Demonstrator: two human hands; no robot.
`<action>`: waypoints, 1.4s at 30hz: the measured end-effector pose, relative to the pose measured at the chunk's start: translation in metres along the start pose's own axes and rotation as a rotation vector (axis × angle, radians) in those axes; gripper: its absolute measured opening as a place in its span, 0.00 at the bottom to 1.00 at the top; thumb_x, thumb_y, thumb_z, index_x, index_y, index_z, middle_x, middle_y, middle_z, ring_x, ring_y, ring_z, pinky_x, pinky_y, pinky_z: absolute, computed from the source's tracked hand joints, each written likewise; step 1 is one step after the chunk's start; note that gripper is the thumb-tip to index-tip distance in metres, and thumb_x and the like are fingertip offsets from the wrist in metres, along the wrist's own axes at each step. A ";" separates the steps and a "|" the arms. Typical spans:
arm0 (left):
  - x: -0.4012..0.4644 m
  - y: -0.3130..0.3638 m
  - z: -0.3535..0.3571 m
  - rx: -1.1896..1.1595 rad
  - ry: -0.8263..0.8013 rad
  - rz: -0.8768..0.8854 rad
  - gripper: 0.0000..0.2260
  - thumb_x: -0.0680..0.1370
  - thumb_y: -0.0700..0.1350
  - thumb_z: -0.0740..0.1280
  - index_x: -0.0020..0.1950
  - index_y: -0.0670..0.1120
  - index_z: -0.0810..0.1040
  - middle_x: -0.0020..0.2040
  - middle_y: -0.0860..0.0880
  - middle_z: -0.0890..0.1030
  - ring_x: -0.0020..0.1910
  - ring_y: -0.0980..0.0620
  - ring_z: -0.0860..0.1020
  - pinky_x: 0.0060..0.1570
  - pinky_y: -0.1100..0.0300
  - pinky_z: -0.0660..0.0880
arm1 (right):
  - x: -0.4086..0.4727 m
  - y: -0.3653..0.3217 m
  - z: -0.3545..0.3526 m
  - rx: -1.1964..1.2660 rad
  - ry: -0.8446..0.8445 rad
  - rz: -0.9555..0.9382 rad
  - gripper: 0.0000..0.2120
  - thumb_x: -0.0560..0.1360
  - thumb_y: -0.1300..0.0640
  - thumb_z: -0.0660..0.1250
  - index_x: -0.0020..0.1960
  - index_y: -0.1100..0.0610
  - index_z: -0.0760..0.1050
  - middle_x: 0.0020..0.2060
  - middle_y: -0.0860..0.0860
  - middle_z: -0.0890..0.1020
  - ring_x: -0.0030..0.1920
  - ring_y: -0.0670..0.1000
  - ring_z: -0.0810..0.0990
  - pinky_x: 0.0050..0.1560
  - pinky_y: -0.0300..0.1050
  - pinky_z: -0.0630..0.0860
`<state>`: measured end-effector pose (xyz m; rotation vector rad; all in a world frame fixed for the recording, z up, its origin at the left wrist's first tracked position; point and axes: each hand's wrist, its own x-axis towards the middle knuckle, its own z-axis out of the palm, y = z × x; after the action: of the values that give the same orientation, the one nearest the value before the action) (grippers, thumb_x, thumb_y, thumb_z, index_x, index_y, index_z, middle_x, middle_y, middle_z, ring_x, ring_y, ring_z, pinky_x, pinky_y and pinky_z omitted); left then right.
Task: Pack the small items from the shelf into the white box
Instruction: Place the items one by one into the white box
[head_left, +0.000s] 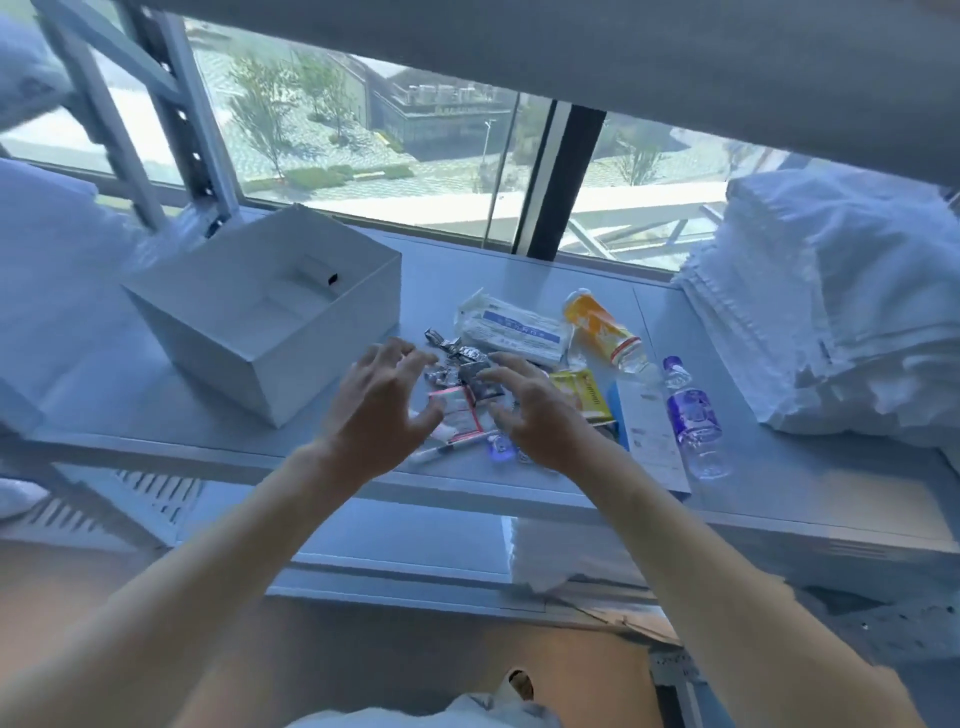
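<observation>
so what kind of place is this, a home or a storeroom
Probably a storeroom or linen room: a metal shelf rack by a high window, stacks of folded white linen, and medical-looking small items beside a white box.

One white box (270, 317) is sitting on the shelf. To its right are lying two bottles, one orange (602, 330) and one clear purple-labelled (693, 418), one white packet (511, 330), one yellow sachet (582, 397), one pen (449, 449), and several foil wrappers (457, 358), too jumbled to count.
</observation>
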<state>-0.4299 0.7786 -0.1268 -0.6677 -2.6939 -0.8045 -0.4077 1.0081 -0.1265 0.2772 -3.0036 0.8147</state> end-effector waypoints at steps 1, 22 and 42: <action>-0.002 -0.012 -0.015 0.012 0.019 -0.023 0.21 0.75 0.53 0.68 0.65 0.47 0.78 0.60 0.46 0.76 0.60 0.42 0.74 0.58 0.46 0.74 | 0.009 -0.016 0.006 0.007 -0.010 -0.029 0.20 0.79 0.61 0.69 0.70 0.56 0.76 0.76 0.52 0.69 0.77 0.53 0.67 0.76 0.44 0.62; -0.041 -0.167 -0.108 0.154 0.041 -0.250 0.20 0.78 0.48 0.70 0.70 0.46 0.77 0.69 0.45 0.75 0.71 0.42 0.71 0.62 0.41 0.74 | 0.144 -0.197 0.137 -0.291 -0.077 -0.369 0.21 0.83 0.48 0.63 0.73 0.54 0.72 0.66 0.51 0.79 0.73 0.55 0.70 0.77 0.63 0.54; -0.026 -0.120 -0.034 -0.069 0.105 0.043 0.08 0.78 0.53 0.70 0.49 0.52 0.86 0.44 0.57 0.86 0.41 0.54 0.84 0.50 0.50 0.73 | 0.066 -0.104 0.099 -0.104 0.144 -0.396 0.07 0.79 0.61 0.69 0.44 0.62 0.75 0.43 0.57 0.79 0.54 0.60 0.77 0.47 0.59 0.78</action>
<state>-0.4630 0.6613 -0.1628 -0.6769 -2.5594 -0.8996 -0.4511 0.8596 -0.1560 0.7431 -2.7096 0.6087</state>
